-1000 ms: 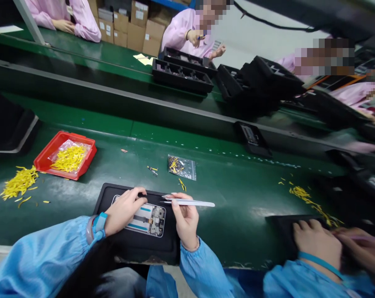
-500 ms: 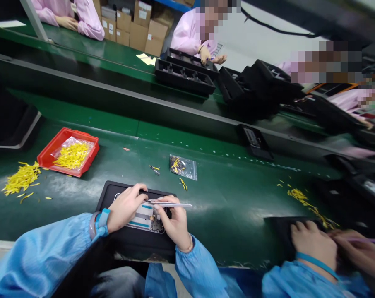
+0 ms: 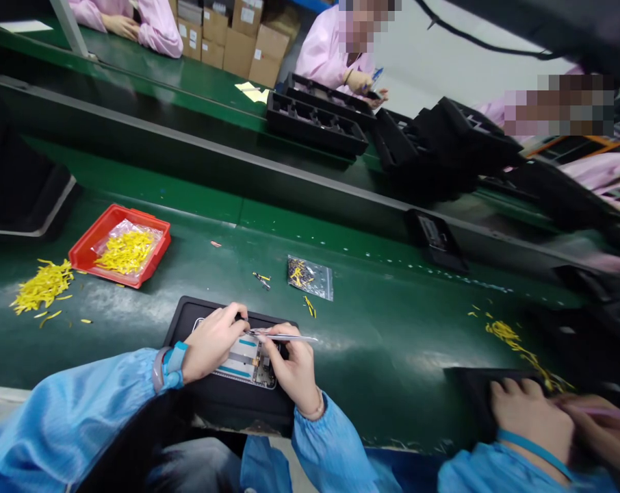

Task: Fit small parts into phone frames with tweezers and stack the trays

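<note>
A black tray [image 3: 187, 323] lies on the green bench in front of me, and an opened phone body [image 3: 241, 359] with blue strips and a circuit board rests in it. My left hand [image 3: 212, 342] presses on the phone's top left part, fingers curled. My right hand [image 3: 289, 366] is closed around silver tweezers [image 3: 284, 337], whose tips point left toward the phone beside my left fingertips. Both sleeves are light blue, and a blue strap sits on my left wrist.
A red bin [image 3: 89, 246] of yellow strips stands at the left, loose yellow strips [image 3: 40, 287] beside it. A small clear bag [image 3: 310, 276] lies beyond the tray. A co-worker's hands [image 3: 533, 418] work at the right. Black trays [image 3: 315, 123] and people in pink sit across the belt.
My right hand has moved left with the tweezers, from beside the tray to over the phone. The tweezer tips now meet my left fingertips. My left hand stayed on the phone.
</note>
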{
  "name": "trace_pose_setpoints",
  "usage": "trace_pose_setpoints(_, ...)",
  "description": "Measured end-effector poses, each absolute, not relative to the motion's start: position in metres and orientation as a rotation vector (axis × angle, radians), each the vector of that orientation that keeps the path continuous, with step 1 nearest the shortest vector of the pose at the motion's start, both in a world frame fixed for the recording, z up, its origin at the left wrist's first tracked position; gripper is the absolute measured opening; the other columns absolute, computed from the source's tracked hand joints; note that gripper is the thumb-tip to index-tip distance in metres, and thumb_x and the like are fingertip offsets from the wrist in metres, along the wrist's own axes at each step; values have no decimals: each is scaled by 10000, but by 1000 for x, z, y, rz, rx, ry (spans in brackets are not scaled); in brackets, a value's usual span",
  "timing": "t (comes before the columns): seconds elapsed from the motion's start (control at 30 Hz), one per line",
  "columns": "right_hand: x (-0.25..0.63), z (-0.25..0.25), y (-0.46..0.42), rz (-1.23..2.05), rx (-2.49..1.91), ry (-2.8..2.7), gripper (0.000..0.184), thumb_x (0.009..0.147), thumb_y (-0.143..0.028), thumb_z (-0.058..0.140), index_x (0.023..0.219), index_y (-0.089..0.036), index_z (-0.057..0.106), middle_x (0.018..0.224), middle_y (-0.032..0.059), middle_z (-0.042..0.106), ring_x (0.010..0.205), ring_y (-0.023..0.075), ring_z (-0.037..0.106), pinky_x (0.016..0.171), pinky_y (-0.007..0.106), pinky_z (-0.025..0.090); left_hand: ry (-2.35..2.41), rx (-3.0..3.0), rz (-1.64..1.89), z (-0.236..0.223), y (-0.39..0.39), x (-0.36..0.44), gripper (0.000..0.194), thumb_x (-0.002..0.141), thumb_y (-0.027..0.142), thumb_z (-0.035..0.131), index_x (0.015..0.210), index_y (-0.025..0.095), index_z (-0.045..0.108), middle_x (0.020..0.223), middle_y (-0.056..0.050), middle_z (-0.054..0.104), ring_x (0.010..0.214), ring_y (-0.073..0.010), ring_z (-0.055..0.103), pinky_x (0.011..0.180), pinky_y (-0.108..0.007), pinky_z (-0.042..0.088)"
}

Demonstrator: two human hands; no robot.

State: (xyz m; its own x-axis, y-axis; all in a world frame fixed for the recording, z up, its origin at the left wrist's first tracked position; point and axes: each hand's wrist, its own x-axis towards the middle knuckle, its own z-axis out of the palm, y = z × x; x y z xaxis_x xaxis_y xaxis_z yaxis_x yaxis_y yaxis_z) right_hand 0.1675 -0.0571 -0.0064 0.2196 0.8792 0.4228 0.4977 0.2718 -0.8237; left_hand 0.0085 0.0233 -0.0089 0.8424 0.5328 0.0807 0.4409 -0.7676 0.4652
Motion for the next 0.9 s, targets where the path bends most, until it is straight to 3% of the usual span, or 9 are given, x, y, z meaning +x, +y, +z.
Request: trace_pose_setpoints(0.9, 169, -15, -58, 632, -1417, -1295, 21, 854, -197, 606, 860, -206, 588, 786, 36, 654, 737, 185, 690, 634, 270, 570, 733, 2556, 282, -10, 24, 9, 277, 813, -6, 413, 968, 157, 574, 1040, -63, 503, 768, -157, 513, 759, -269, 446)
